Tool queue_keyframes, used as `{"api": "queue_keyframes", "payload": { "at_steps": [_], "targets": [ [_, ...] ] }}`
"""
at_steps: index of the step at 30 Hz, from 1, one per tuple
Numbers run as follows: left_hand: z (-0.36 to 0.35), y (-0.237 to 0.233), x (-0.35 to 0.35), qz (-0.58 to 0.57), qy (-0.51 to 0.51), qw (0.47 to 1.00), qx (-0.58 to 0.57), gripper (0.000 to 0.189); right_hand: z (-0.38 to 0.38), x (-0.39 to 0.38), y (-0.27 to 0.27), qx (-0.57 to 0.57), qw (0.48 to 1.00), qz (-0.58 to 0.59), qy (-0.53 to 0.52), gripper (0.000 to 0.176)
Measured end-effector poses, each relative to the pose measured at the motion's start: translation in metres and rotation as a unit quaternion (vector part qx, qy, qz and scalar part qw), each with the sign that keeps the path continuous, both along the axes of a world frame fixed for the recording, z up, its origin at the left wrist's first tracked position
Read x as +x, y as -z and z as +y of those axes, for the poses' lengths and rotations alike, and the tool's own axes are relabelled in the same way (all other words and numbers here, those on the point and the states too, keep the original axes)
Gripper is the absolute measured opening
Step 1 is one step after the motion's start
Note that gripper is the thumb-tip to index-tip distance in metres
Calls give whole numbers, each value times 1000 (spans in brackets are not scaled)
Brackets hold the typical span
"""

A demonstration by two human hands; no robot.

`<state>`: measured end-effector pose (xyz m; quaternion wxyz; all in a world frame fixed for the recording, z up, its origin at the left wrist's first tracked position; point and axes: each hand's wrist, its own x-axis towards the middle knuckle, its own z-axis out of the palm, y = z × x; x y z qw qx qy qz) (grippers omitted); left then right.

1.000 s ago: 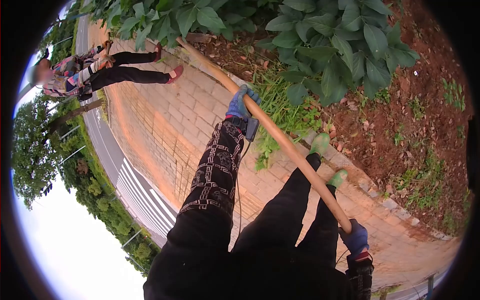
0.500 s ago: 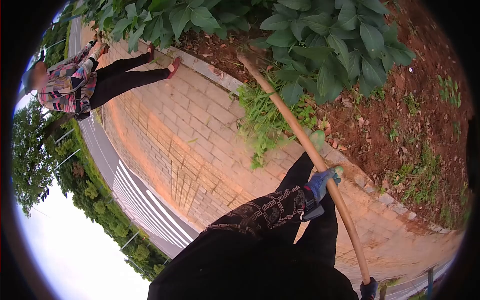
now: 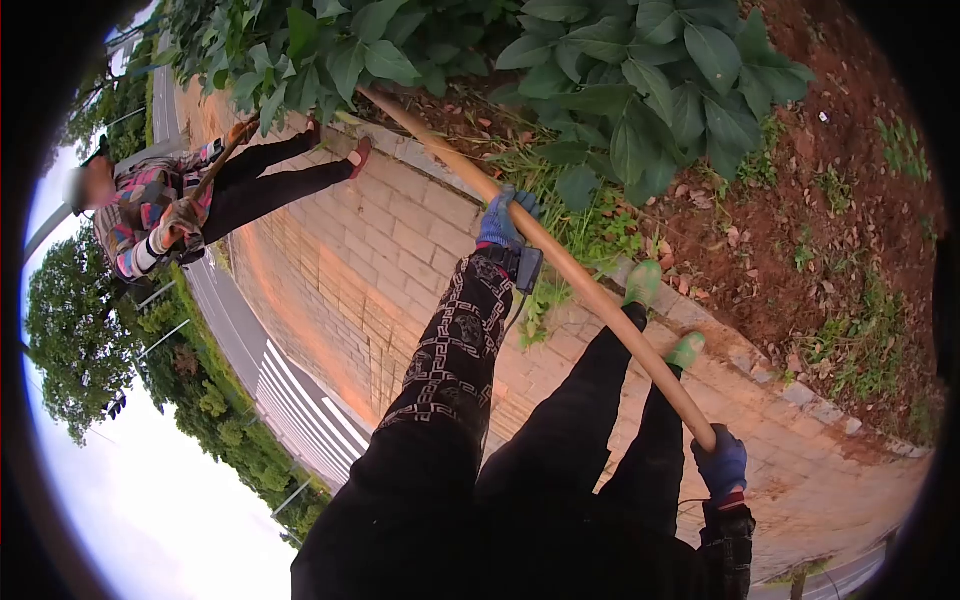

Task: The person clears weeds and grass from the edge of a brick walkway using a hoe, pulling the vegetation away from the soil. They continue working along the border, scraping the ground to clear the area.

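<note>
My left hand point(image 3: 508, 217), in a blue glove, is closed round the middle of a long wooden pole point(image 3: 600, 300). The near end of that pole is in my right hand point(image 3: 720, 466), also gloved in blue and closed. From there the pole slants up and left over the kerb point(image 3: 400, 147). Its far end is hidden under the leaves of a bush point(image 3: 640, 70). A dark device point(image 3: 529, 271) is strapped at my left wrist.
At the left, another person point(image 3: 160, 205) stands on the brick paving point(image 3: 340, 240) holding a wooden stick point(image 3: 222, 160). Red soil point(image 3: 740, 250) with weeds lies beyond the kerb. My green shoes point(image 3: 645, 284) are beside the kerb. A road with a crossing point(image 3: 300, 410) is farther off.
My left hand has moved forward and left, farther from my right hand. My right hand has come up into fuller view. The pole has shifted up and left, its far end into the leaves.
</note>
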<state>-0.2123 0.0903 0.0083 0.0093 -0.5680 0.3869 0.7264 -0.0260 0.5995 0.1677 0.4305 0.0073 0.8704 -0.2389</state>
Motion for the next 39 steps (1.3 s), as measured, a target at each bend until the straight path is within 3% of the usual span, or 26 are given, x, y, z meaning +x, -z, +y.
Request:
{"api": "queue_keyframes", "payload": {
  "at_steps": [3,6,8,9,11,13,15,17,20,25,26,28,29,31,34,35,36,38,39],
  "targets": [
    [-9,4,-22,-64,7,998,-12,26,-20,-8,-6,-5,1000,-13,-9,29],
    [36,47,21,-15,-13,999,37,25,18,22,-18,29,999,-17,-6,26],
    [107,21,60,-57,-9,996,65,24,80,67,-30,121,990,-62,-21,20],
    [143,12,84,-84,-15,990,108,22,110,83,-46,146,981,-123,23,18],
    [199,-5,137,-47,4,963,265,19,178,127,-79,201,959,-198,31,17],
    [236,-26,156,-54,13,942,331,18,223,154,-106,277,941,-194,8,16],
    [254,-31,168,-89,-54,915,390,17,234,148,-115,282,944,-162,51,11],
    [254,-26,169,-100,-69,921,371,17,234,135,-104,288,941,-155,89,10],
    [224,-14,153,-75,-72,942,318,18,211,117,-64,273,953,-127,40,9],
    [96,2,90,-4,-31,985,170,14,102,60,7,168,984,-64,1,13],
    [68,-1,76,22,-22,987,158,14,77,46,13,125,990,-61,-11,15],
    [31,-8,44,-29,-17,999,20,13,28,19,10,44,998,-36,-17,21],
    [-2,16,43,-29,-4,999,29,12,9,8,3,13,999,-24,-26,24],
    [-13,18,26,-66,12,998,2,13,-5,2,-4,-15,999,-8,-36,26],
    [22,29,38,-99,-12,995,0,16,12,12,-15,21,999,-22,-26,25],
    [55,35,58,-41,3,999,26,16,39,25,-21,56,998,-38,-18,24],
    [91,34,77,-63,-4,998,11,16,80,53,-16,81,995,-33,-38,23],
    [158,37,134,-95,17,987,126,26,158,93,-35,161,982,-98,-20,18],
    [199,-8,131,-102,41,976,190,29,188,100,-55,209,967,-149,3,17]
  ]
}}
